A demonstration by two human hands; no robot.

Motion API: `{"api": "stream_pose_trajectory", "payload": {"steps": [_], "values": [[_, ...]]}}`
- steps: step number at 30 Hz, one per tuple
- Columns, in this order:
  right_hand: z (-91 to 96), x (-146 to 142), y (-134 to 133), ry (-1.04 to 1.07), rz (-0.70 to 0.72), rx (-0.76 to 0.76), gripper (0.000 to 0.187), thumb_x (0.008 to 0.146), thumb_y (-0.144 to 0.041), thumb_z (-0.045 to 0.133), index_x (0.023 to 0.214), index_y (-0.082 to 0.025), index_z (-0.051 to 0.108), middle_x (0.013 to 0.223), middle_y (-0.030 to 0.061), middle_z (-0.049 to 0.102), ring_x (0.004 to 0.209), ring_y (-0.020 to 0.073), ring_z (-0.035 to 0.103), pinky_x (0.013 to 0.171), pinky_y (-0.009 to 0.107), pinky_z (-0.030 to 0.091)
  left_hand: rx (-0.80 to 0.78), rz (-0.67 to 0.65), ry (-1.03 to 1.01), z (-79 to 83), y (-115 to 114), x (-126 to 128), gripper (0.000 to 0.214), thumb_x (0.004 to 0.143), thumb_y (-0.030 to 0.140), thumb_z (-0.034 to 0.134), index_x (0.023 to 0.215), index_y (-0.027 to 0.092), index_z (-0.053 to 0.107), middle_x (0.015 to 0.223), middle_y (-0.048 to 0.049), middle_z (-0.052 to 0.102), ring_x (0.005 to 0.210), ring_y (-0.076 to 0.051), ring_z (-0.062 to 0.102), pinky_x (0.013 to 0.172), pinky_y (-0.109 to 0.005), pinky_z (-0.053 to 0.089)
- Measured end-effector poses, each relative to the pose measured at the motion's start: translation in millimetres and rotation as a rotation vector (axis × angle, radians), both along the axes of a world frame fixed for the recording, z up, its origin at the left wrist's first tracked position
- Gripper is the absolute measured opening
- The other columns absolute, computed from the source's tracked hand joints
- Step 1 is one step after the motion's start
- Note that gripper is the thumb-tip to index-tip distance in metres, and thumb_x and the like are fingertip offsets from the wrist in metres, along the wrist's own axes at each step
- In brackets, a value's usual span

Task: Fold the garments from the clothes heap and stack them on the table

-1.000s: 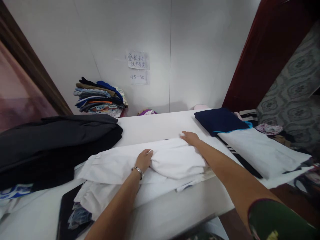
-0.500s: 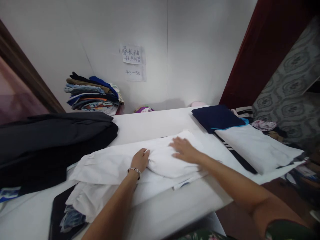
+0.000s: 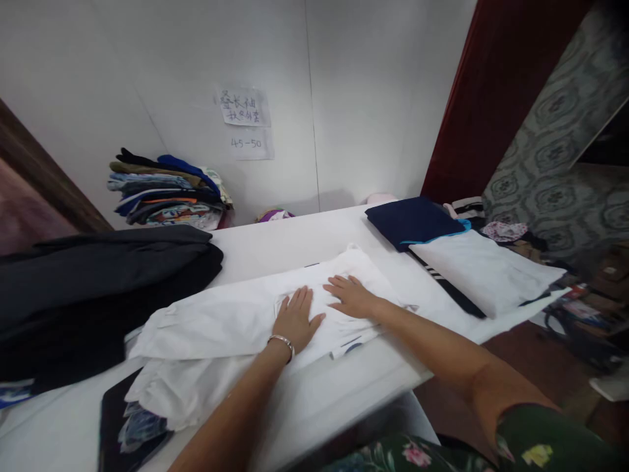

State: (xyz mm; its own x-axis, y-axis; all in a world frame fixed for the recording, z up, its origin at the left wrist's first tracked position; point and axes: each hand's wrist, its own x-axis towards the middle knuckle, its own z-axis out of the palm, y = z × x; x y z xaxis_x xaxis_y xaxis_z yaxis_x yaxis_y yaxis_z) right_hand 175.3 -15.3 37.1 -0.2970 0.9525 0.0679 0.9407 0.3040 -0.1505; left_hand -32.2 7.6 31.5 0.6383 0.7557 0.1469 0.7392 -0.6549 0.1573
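A white long garment (image 3: 216, 314) with gathered ends at the left lies lengthwise across the table in front of me. My left hand (image 3: 296, 318), with a bracelet at the wrist, rests flat on its middle, fingers stretched out. Close by on the right, my right hand (image 3: 351, 296) presses flat on the same cloth with its fingers spread. Neither hand grips anything. Part of the cloth is folded over beneath my hands; a dark printed mark shows at its near edge.
A dark pile of clothes (image 3: 98, 288) lies at the left. Behind it stands a stack of folded clothes (image 3: 170, 190). To the right are a folded navy garment (image 3: 415, 221) and a folded white garment (image 3: 484, 265). The white table (image 3: 363, 373) ends close in front of me.
My left hand has let go of the cloth edge and now lies flat, a little farther right. The raised fold is flattened. My right hand has settled on the cloth.
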Motion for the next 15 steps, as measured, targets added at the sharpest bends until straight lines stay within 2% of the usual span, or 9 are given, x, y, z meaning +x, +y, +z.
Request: {"api": "stream_pose_trajectory", "payload": {"steps": [2, 4, 6, 8, 10, 12, 14, 15], "values": [[7.3, 13.5, -5.7, -0.033, -0.091, 0.011, 0.056, 0.092, -0.053, 0.042, 0.14, -0.025, 0.043, 0.149, 0.0111, 0.038, 0.14, 0.0305, 0.026, 0.112, 0.058, 0.015, 0.003, 0.034, 0.068, -9.1, 4.7, -1.6, 0.064, 0.09, 0.046, 0.039, 0.143, 0.011, 0.036, 0.152, -0.0148, 0.032, 0.141, -0.028, 0.028, 0.114, -0.049, 0.024], [7.0, 32.8, -11.0, -0.047, -0.224, 0.02, 0.056, 0.092, -0.053, 0.042, 0.14, -0.025, 0.043, 0.151, 0.0106, 0.035, 0.141, 0.032, 0.022, 0.111, 0.06, 0.013, 0.026, 0.039, 0.107, -11.5, 7.0, -3.2, 0.065, 0.091, 0.047, 0.036, 0.145, 0.011, 0.033, 0.153, -0.0133, 0.029, 0.142, -0.026, 0.025, 0.115, -0.047, 0.023], [0.9, 53.7, -15.2, 0.007, -0.283, -0.012, 0.056, 0.091, -0.051, 0.042, 0.141, -0.024, 0.042, 0.154, 0.009, 0.029, 0.143, 0.03, 0.018, 0.112, 0.056, 0.018, 0.021, 0.039, 0.128, -9.9, 6.1, -3.3, 0.066, 0.091, 0.048, 0.035, 0.146, 0.011, 0.032, 0.154, -0.0124, 0.027, 0.143, -0.025, 0.024, 0.116, -0.046, 0.022], [-5.6, 72.7, -18.4, 0.157, -0.285, -0.028, 0.057, 0.09, -0.05, 0.045, 0.141, -0.023, 0.043, 0.155, 0.0074, 0.028, 0.144, 0.0264, 0.019, 0.113, 0.048, 0.023, 0.003, 0.043, 0.138, -7.8, 4.1, -2.4, 0.067, 0.091, 0.049, 0.035, 0.146, 0.011, 0.031, 0.155, -0.0118, 0.025, 0.143, -0.025, 0.022, 0.116, -0.045, 0.021], [-7.3, 88.3, -21.1, 0.35, -0.374, 0.009, 0.06, 0.087, -0.049, 0.05, 0.14, -0.022, 0.044, 0.154, 0.0076, 0.03, 0.141, 0.0253, 0.026, 0.113, 0.041, 0.027, -0.004, 0.047, 0.135, -7.0, 2.8, -1.5, 0.068, 0.091, 0.049, 0.035, 0.147, 0.011, 0.03, 0.155, -0.0119, 0.024, 0.144, -0.024, 0.021, 0.117, -0.045, 0.019], [-3.4, 99.9, -23.5, 0.526, -0.571, 0.008, 0.067, 0.084, -0.05, 0.054, 0.142, -0.02, 0.042, 0.148, 0.0108, 0.04, 0.134, 0.0266, 0.04, 0.109, 0.039, 0.033, -0.002, 0.044, 0.126, -7.7, 2.7, -1.2, 0.068, 0.091, 0.05, 0.034, 0.147, 0.01, 0.029, 0.156, -0.0125, 0.023, 0.144, -0.024, 0.021, 0.117, -0.045, 0.019], [3.0, 106.8, -25.4, 0.663, -0.729, -0.075, 0.077, 0.081, -0.052, 0.058, 0.146, -0.017, 0.035, 0.137, 0.0134, 0.052, 0.121, 0.0268, 0.054, 0.104, 0.038, 0.04, -0.007, 0.043, 0.118, -8.6, 3.1, -1.1, 0.068, 0.091, 0.05, 0.034, 0.147, 0.011, 0.029, 0.156, -0.0122, 0.024, 0.144, -0.024, 0.02, 0.117, -0.045, 0.018], [5.8, 108.4, -26.0, 0.721, -0.765, -0.13, 0.081, 0.08, -0.053, 0.059, 0.147, -0.016, 0.033, 0.132, 0.0141, 0.056, 0.115, 0.0262, 0.058, 0.1, 0.038, 0.043, -0.017, 0.044, 0.116, -8.7, 2.9, -1.0, 0.068, 0.091, 0.05, 0.035, 0.147, 0.012, 0.029, 0.156, -0.0121, 0.024, 0.144, -0.024, 0.02, 0.117, -0.045, 0.018]]}}
